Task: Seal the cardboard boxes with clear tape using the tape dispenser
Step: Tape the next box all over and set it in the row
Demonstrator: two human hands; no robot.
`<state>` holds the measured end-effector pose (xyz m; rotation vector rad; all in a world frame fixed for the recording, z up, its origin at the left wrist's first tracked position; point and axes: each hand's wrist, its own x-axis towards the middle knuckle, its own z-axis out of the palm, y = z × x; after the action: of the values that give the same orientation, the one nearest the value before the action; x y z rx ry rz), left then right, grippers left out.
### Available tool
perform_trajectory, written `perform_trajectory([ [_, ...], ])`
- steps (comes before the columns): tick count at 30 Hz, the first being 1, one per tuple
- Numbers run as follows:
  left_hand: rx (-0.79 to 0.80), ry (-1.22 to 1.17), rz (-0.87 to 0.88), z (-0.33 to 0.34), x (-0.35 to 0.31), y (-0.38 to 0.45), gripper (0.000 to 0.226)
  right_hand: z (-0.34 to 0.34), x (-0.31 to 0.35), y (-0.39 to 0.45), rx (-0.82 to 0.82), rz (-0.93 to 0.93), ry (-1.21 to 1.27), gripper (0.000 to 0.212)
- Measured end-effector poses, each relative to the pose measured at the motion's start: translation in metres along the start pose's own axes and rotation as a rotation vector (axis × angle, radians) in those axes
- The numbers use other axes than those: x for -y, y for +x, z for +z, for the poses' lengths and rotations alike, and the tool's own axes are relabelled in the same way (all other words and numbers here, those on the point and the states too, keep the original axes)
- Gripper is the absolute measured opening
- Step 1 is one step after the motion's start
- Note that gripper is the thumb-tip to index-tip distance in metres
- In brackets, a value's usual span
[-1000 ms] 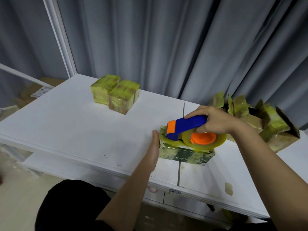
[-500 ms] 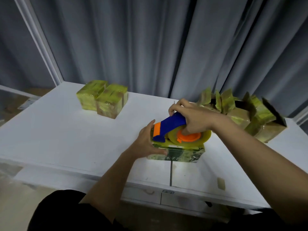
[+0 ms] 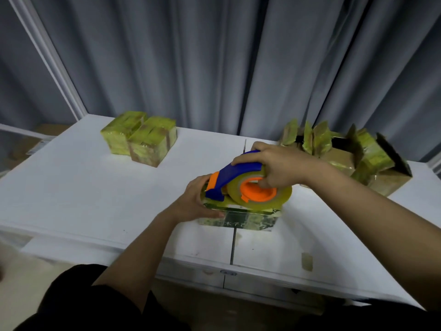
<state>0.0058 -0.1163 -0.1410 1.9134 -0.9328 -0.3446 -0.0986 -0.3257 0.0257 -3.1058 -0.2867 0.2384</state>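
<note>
The cardboard box (image 3: pixel 238 217) sits on the tabletop (image 3: pixel 83 199), directly beneath the tape dispenser (image 3: pixel 241 185). The right hand (image 3: pixel 279 167) grips the dispenser's blue handle from above. The left hand (image 3: pixel 198 201) clasps the box's left end. The box is probably light and liable to slide; brace it at the end opposite the pull. Its taped surface looks slippery.

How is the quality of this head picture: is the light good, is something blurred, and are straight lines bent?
Head view: the light is dim and bluish, so the white table looks grey. The tape dispenser and both hands are fairly sharp. The lower left corner is smeared. The white post at left leans strongly, a wide-angle effect. Print on the box is too soft to read fully.
</note>
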Motion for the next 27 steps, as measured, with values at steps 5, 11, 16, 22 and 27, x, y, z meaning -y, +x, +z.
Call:
perform_trajectory([
  [5,0.032,-0.013,-0.062,0.001,-0.002,-0.002,0.095,-0.004,-0.007,-0.003,0.005,-0.028,0.045,0.066],
  [11,0.064,0.010,-0.049,0.001,0.001,0.001,0.099,0.010,-0.023,-0.014,-0.017,-0.009,0.102,0.070],
  [16,0.107,0.018,-0.048,-0.001,-0.001,0.004,0.100,0.011,-0.029,-0.017,-0.036,0.022,0.181,0.070],
  [22,0.208,0.179,-0.017,-0.007,-0.005,0.014,0.098,0.006,0.000,-0.003,-0.084,0.034,0.113,0.047],
  [27,0.277,0.192,-0.033,-0.015,-0.012,0.026,0.096,0.006,0.020,0.012,0.003,-0.004,0.093,0.025],
])
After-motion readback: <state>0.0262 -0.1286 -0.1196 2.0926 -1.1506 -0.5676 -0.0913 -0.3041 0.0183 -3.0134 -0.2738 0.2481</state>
